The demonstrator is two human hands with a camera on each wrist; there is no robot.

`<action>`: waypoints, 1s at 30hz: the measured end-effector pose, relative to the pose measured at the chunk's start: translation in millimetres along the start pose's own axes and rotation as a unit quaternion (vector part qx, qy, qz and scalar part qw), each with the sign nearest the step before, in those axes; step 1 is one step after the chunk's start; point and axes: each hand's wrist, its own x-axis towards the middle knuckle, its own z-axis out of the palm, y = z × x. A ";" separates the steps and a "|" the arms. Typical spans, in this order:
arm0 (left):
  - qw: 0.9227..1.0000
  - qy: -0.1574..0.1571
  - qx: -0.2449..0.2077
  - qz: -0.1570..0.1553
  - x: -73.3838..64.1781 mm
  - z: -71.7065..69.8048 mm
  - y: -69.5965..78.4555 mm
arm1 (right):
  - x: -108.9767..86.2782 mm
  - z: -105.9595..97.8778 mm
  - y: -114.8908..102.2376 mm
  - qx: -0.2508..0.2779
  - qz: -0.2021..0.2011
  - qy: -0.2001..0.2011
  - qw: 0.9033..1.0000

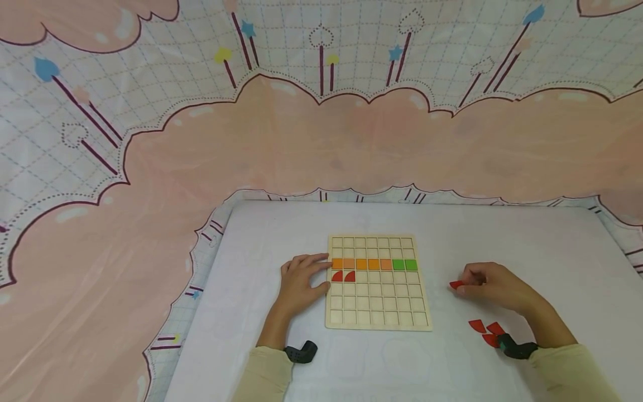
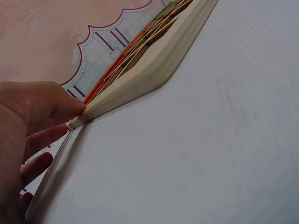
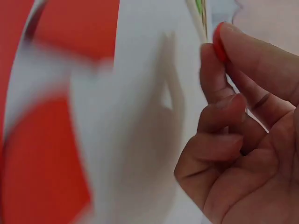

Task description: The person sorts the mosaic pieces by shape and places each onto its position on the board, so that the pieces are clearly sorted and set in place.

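A square wooden grid board (image 1: 379, 324) lies flat on the table. One row holds orange and green square tiles (image 1: 373, 264); the row beneath has two red quarter-circle pieces (image 1: 349, 276) at its left end. My left hand (image 1: 301, 283) rests at the board's left edge, thumb and fingertips touching it, fingers loosely extended; the left wrist view shows the thumb (image 2: 70, 106) against the board's side. To the right of the board, my right hand (image 1: 494, 286) pinches a red quarter-circle piece (image 1: 455, 285) between thumb and index finger, raised above the table in the right wrist view.
Several more red pieces (image 1: 477, 325) lie near the right wrist, partly hidden by a black wrist camera (image 1: 519, 348). Another black camera (image 1: 302, 353) sits on the left wrist. The white tabletop (image 1: 281, 223) ends at a patterned pink cloth (image 1: 351, 151) behind.
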 end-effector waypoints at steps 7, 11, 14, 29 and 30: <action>1.000 0.000 -0.001 -0.003 0.3 1.2 -1.8 | 26.8 21.2 -22.3 0.049 -0.034 -0.027 0.998; 1.000 0.003 0.001 -0.002 1.0 1.7 -1.9 | 39.3 31.8 -35.7 0.075 -0.035 -0.033 0.996; 1.000 0.005 0.001 -0.002 1.3 2.4 -2.1 | 46.2 38.0 -44.0 0.106 -0.027 -0.037 0.993; 1.000 0.001 0.008 -0.005 0.9 2.5 -0.6 | 65.9 60.4 -69.4 0.169 -0.049 -0.010 0.984; 1.000 0.001 0.008 -0.004 1.0 2.7 -0.7 | 67.7 62.2 -71.2 0.172 -0.051 -0.006 0.984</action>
